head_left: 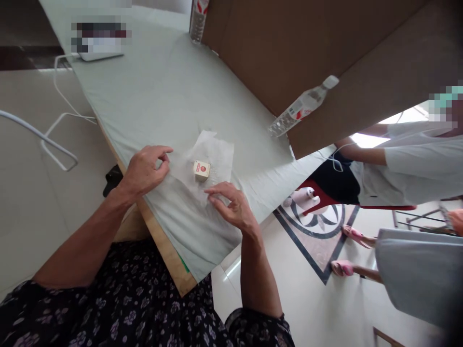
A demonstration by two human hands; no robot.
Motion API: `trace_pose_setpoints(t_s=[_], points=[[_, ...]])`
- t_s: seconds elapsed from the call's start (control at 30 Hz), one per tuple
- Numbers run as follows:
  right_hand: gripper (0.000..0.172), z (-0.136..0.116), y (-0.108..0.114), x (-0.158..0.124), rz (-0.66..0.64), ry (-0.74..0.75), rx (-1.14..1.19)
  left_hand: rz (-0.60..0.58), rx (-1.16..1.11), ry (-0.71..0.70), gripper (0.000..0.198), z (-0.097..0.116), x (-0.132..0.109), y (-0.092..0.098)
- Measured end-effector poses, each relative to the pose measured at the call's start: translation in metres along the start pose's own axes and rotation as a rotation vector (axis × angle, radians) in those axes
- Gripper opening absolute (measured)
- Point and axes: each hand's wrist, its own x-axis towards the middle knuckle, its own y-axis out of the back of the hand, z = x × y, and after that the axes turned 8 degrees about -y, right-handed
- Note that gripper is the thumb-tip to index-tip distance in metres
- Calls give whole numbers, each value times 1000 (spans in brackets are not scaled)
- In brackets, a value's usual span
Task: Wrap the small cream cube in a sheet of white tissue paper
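A small cream-coloured box (201,169) with red print on top sits on a sheet of thin white paper (222,154), spread on the cloth-covered table. To the left of the box is my left hand (146,169), its fingers curved and apart, with nothing in them. My right hand (231,205) is at the near right edge of the paper. Its index fingertip is at or just over the sheet, and a small gap shows between finger and thumb. Whether that fingertip touches the paper, I cannot tell.
Brown cardboard panels (260,53) stand along the far side, with a clear plastic bottle (302,108) leaning there and another bottle (197,24) farther back. A white device (103,50) with a cable lies at the far left. People sit and stand at right.
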Motion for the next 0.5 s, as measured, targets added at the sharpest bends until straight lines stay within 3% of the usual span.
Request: trace_pose_setpoints(t_s=[0.07, 0.13, 0.2, 0.3, 0.4, 0.5], points=[[17, 0, -1, -3, -66, -3, -49, 52, -10, -40, 37, 9, 2, 4], [25, 0, -3, -4, -117, -3, -115, 51, -41, -169, 33, 24, 7, 5], [35, -1, -5, -4, -163, 7, -190, -32, -120, -312, 31, 40, 14, 3], [40, -1, -11, -6, -213, 40, -316, -308, -171, -440, 26, 57, 22, -5], [33, 1, -15, -10, -212, 58, -373, -542, -15, -384, 26, 58, 24, -10], [27, 3, -15, -12, -187, 32, -309, -656, 169, -246, 32, 45, 21, -7]])
